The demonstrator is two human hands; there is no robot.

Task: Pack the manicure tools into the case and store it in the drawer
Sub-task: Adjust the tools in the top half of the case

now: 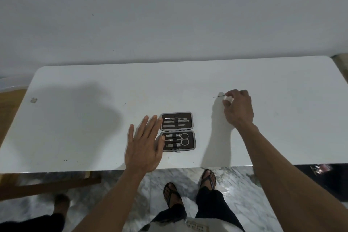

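A small grey-rimmed manicure case (177, 131) lies open on the white table (75, 118), near its front edge. Its far half holds three slim metal tools under a strap. Its near half holds scissors and nail clippers. My left hand (145, 147) lies flat with fingers spread just left of the case, fingertips touching its left edge. My right hand (238, 108) hovers to the right of the case, pinching a thin metal tool (218, 96) whose tip points left.
A white wall stands behind the table. Wooden furniture (11, 103) sits at the table's left end. Below the front edge are a marble floor, my sandalled feet (188, 188) and another person's foot (61, 202) at lower left.
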